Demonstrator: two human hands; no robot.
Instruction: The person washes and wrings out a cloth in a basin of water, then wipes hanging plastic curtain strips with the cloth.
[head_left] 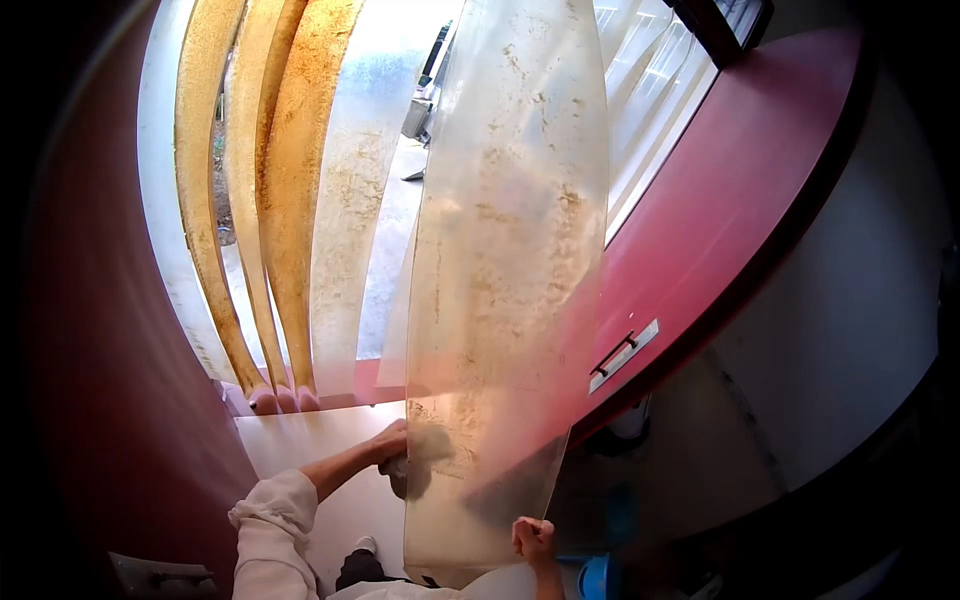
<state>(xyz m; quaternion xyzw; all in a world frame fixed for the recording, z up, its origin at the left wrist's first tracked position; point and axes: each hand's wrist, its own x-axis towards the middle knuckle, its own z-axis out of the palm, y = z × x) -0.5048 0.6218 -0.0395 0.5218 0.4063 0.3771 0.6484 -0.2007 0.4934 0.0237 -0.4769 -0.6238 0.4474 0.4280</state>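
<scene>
A long translucent plastic strip (500, 250) with brown stains hangs in front of me, down to my waist. My left hand (392, 442) is at its left edge, closed on a greyish cloth (398, 474) that is partly seen through the plastic. At the strip's lower right edge is my right hand (533, 536), its fingers curled; what they hold, if anything, is too small to make out.
Yellow-brown stained strips (300, 130) hang at the left, their lower ends knotted or gathered. A red door (700, 210) with a handle plate (624, 356) stands at the right. A blue container (597, 578) is low at the right.
</scene>
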